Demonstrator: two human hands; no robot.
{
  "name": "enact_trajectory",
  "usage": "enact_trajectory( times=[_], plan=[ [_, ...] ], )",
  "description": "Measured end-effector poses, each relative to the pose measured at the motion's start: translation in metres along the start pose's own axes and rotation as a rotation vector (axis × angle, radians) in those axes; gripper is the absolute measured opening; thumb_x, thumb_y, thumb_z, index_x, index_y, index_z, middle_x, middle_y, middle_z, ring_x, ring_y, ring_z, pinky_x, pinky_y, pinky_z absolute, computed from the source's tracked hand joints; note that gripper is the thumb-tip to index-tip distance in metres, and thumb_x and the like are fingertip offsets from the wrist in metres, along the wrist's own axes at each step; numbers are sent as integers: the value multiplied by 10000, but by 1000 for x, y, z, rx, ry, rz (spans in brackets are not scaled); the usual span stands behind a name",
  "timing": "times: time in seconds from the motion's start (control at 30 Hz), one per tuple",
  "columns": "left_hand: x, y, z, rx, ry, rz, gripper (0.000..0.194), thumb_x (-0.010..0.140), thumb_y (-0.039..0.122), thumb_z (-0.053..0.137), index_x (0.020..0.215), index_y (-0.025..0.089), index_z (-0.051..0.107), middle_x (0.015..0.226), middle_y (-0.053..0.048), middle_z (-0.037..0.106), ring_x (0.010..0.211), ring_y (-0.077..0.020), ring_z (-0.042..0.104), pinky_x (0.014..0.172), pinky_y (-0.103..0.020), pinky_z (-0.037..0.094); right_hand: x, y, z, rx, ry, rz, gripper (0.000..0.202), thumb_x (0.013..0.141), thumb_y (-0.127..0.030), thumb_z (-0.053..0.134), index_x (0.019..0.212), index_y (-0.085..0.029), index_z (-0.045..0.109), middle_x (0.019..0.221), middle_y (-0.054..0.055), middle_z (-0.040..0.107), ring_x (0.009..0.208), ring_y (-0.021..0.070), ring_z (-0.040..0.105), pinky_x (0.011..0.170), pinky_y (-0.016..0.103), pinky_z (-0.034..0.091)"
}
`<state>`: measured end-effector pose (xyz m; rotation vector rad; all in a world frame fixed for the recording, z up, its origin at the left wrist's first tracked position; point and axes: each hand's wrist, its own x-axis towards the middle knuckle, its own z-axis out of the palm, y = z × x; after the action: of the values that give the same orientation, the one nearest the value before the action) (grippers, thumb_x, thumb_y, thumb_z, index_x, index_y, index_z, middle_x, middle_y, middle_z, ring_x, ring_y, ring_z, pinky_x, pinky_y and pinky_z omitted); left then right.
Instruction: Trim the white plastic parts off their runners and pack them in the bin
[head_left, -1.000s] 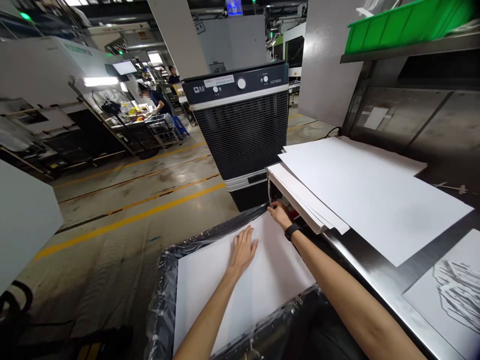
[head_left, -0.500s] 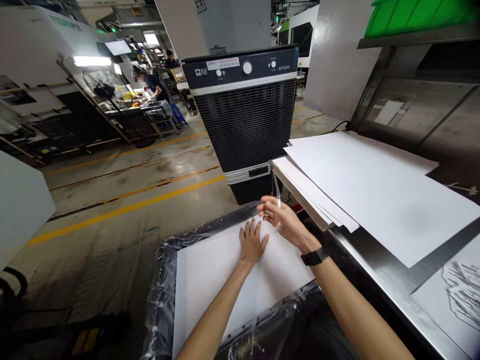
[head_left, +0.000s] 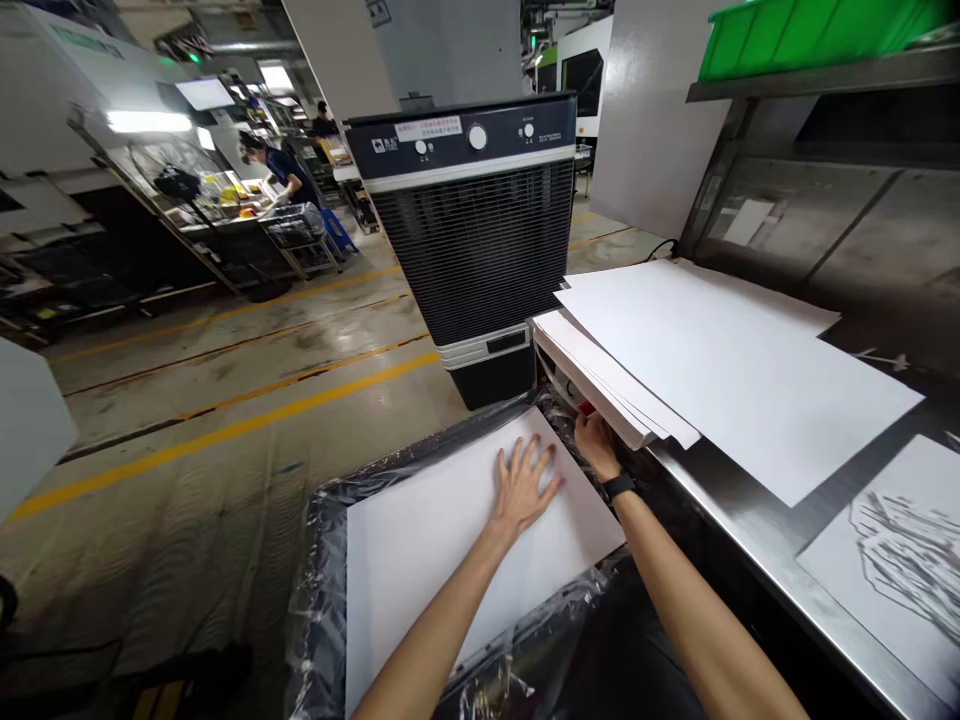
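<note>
My left hand (head_left: 525, 487) lies flat with fingers spread on a large white sheet (head_left: 435, 560). Under and around the sheet is a box lined with clear plastic film (head_left: 319, 590), its dark wall showing through. Beyond the sheet's right edge, my right hand (head_left: 596, 445), with a black band at the wrist, is curled below the side of the table. A small red thing (head_left: 586, 407) shows at its fingertips; what the fingers hold, if anything, is hidden.
A steel table (head_left: 720, 520) at the right bears a stack of white sheets (head_left: 735, 350) and a sheet with dark line marks (head_left: 900, 540). A black air cooler (head_left: 480, 240) stands ahead. A green bin (head_left: 810, 40) sits on a shelf. Another person (head_left: 285, 175) works far left.
My right hand has dropped from above the sheet to beside the table's edge, away from the thin white tube. My left hand has slid slightly right. The sheet now lies flatter.
</note>
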<state>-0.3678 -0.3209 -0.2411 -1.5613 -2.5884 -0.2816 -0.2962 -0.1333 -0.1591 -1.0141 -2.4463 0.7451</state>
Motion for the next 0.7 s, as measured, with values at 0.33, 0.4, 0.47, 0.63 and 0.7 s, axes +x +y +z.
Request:
enact_trajectory(
  times=[0.33,0.4,0.47,0.63,0.7],
  plan=[
    [6,24,12,-64,-100,8,572,1064,419,741,1582,236,584,1714,-147,484,1538,-402,504,1260,-693,425,-139,-2,-24,-188,-336,-224,519,1162,-328,597,1661,-210,516,1718,165,482,1548,322,513,1265,513,471],
    [18,21,15,-51,-88,-42,545,1072,410,733,1570,236,595,1699,-147,502,1517,-390,529,1247,-677,450,-150,-1,-18,-244,-445,-181,483,1141,-370,657,1593,-214,583,1627,145,579,1439,327,613,1183,545,544],
    [32,16,18,-41,-75,-81,532,1077,406,726,1565,236,599,1693,-146,508,1509,-385,538,1245,-671,456,-156,5,-13,-321,-524,-85,441,1105,-374,724,1498,-188,649,1542,146,638,1343,338,674,1103,574,593],
    [54,7,20,-36,-66,-72,522,1076,403,730,1552,227,609,1669,-146,535,1485,-377,563,1230,-660,476,-171,12,-14,-408,-611,8,395,1091,-395,744,1415,-174,697,1524,143,650,1348,336,666,1140,589,559],
    [53,11,20,-36,-62,-51,515,1076,401,730,1545,224,613,1657,-147,546,1471,-373,577,1218,-652,492,-174,9,-15,-409,-617,21,418,1089,-409,745,1427,-171,690,1515,147,652,1337,335,670,1137,583,560]
  ],
)
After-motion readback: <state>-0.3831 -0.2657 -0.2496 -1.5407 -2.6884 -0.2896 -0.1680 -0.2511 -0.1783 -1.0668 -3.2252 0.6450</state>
